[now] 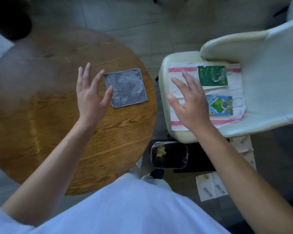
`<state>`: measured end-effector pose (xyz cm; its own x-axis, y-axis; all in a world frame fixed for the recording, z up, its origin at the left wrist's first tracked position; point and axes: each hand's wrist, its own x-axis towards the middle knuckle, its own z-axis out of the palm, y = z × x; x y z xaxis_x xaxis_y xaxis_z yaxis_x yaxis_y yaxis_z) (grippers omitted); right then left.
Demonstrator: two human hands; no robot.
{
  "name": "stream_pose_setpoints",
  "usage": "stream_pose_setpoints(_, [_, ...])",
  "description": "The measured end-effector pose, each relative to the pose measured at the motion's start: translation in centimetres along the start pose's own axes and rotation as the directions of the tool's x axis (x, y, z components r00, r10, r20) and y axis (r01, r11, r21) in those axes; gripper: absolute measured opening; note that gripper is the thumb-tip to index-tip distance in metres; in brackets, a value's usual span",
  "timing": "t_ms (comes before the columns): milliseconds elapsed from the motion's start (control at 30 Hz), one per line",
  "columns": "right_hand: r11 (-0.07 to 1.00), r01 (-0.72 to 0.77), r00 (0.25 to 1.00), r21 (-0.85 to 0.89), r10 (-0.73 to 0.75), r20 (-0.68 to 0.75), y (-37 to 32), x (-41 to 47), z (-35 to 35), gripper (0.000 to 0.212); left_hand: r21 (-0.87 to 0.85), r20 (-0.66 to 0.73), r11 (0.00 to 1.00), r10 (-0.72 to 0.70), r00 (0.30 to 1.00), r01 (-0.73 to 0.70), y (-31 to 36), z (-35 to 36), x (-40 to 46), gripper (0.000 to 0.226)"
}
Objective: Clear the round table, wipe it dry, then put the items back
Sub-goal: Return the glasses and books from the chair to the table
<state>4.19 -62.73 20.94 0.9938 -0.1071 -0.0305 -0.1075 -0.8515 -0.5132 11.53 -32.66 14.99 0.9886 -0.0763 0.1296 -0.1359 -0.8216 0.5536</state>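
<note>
While both hands hold nothing, the left hand (90, 92) hovers with spread fingers just left of the grey cloth (125, 87), and the right hand (188, 102) is spread above the chair (184, 132). The cloth lies flat on the right part of the table (41, 115). It looks soft, light and limp, so a pinch at its near-left edge should lift it. It is nearly square, without a clear long axis, and turned slightly.

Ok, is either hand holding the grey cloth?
No: the grey cloth lies flat on the round table, with both hands open.
</note>
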Motion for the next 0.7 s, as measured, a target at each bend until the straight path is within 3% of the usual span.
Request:
stream_pose_setpoints(367, [0.980, -0.198, 0.960, 0.015, 0.197, -0.197, 7.6, -17.7, -9.5, 0.060, 0.008, 0.121, 0.981, 0.191, 0.974, -0.193, 13.7, -0.7, -9.0, 0.059])
stream_pose_setpoints(700, [0.912, -0.401, 0.806, 0.087, 0.396, -0.440, 13.9, -28.8, -17.2, 0.065, -0.032, 0.157, 0.884, 0.466, 0.871, -0.467, 29.2, 3.5, -11.8, 0.061])
